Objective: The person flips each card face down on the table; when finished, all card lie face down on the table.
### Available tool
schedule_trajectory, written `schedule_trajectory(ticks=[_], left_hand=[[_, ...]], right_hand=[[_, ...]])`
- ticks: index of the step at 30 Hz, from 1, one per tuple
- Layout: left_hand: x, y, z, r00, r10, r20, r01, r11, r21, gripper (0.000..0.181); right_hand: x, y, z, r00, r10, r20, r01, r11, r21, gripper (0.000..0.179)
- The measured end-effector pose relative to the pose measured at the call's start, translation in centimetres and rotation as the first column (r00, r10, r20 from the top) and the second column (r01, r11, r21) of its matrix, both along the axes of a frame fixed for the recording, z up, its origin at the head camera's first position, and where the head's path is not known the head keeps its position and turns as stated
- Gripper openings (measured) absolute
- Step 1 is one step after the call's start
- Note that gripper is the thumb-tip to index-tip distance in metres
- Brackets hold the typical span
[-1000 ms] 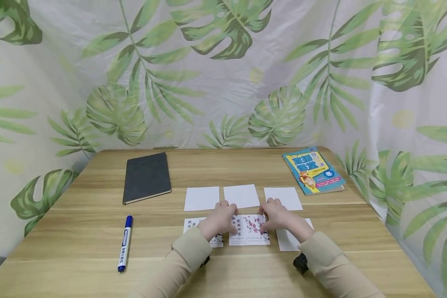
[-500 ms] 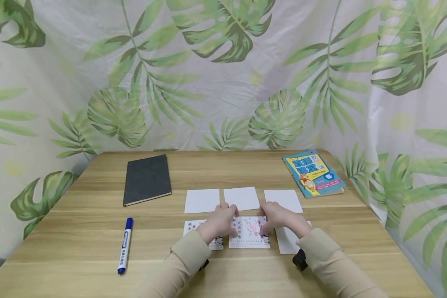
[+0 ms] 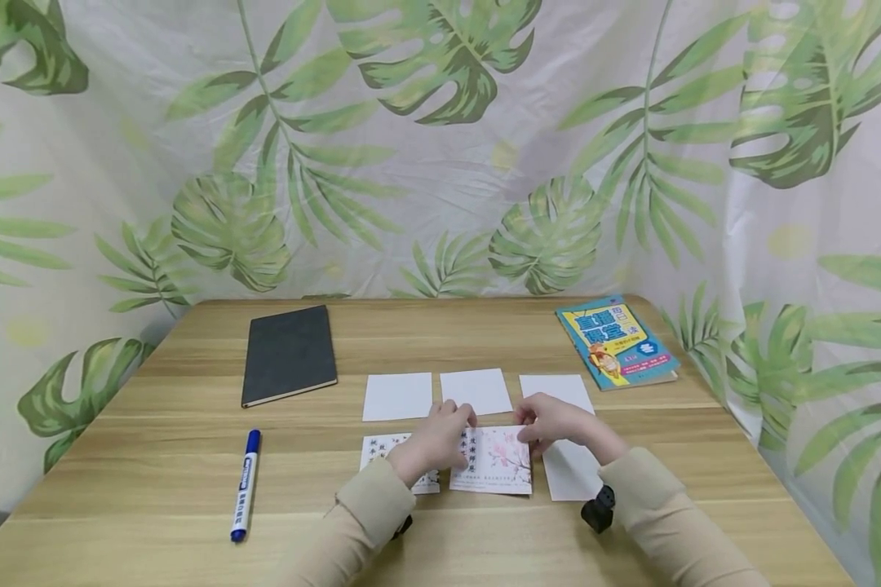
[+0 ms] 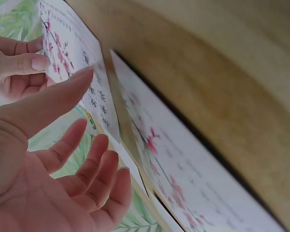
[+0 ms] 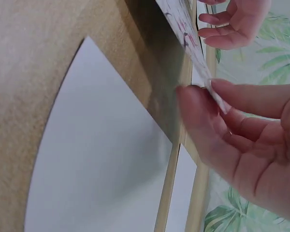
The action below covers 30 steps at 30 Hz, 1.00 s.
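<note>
A card printed with pink blossoms and black characters point(image 3: 493, 474) is tilted, its right edge raised from the table. My right hand point(image 3: 558, 424) pinches that edge between thumb and fingers; the right wrist view shows the grip of this hand point(image 5: 251, 145) from the side. At the card's left end is my left hand point(image 3: 433, 444), holding nothing. Its fingers are loosely bent in the left wrist view, where the thumb of this hand point(image 4: 48, 159) overlaps the card. A second blossom card point(image 3: 373, 450) lies partly hidden under my left forearm. Beneath my right wrist is a blank white card point(image 3: 568, 474).
Behind the hands lie a left blank card point(image 3: 398, 397), a middle one point(image 3: 475, 391) and a right one partly covered by my hand. A black notebook point(image 3: 289, 355), a blue-capped marker point(image 3: 245, 489) and a colourful book point(image 3: 620, 342) surround them. A leaf-patterned curtain point(image 3: 440, 163) hangs behind.
The card between the hands was flat; its right side is now lifted. My right hand has changed from spread at the edge to pinching it. My left hand has barely shifted.
</note>
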<state>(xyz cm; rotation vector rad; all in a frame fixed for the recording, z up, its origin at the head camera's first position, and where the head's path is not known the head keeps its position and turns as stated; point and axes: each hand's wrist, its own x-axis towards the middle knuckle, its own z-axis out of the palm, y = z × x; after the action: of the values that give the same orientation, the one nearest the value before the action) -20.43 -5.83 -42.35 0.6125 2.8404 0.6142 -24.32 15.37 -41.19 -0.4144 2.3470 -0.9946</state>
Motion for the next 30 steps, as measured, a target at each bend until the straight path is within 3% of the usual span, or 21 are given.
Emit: schedule_trajectory(ticks=[3,8,15,23,27,30], left_hand=[[0.1,0.1,0.1,0.999,-0.031,0.015,0.031,0.999,0.023,0.047],[0.2,0.0,0.3,0.997,-0.072,0.040,0.069,0.994,0.082,0.044],[0.3,0.1,0.2,0.995,-0.083,0.052,0.075,0.989,0.128,0.047],[0.0,0.0,-0.3,0.993,-0.104,0.052,0.090,0.970,0.225,0.046],[-0.1,0.0,-0.3,0.993,-0.101,0.056,0.081,0.953,0.291,0.042],[-0.1,0.0,-0.4,0.993,-0.100,0.062,0.071,0.931,0.359,0.040]], right_hand=[[0.2,0.2,0.0,0.998,-0.029,0.052,0.032,0.998,-0.055,0.014],[0.2,0.5,0.0,0.998,-0.022,0.061,0.029,0.992,-0.120,0.016],[0.3,1.0,0.1,0.991,-0.041,0.124,0.067,0.976,-0.208,0.017],[0.1,1.4,0.1,0.961,-0.063,0.269,0.159,0.922,-0.353,0.038],[0.2,1.4,0.2,0.953,-0.079,0.293,0.196,0.898,-0.393,0.045],[0.3,1.2,0.2,0.949,-0.087,0.304,0.219,0.875,-0.433,0.040]])
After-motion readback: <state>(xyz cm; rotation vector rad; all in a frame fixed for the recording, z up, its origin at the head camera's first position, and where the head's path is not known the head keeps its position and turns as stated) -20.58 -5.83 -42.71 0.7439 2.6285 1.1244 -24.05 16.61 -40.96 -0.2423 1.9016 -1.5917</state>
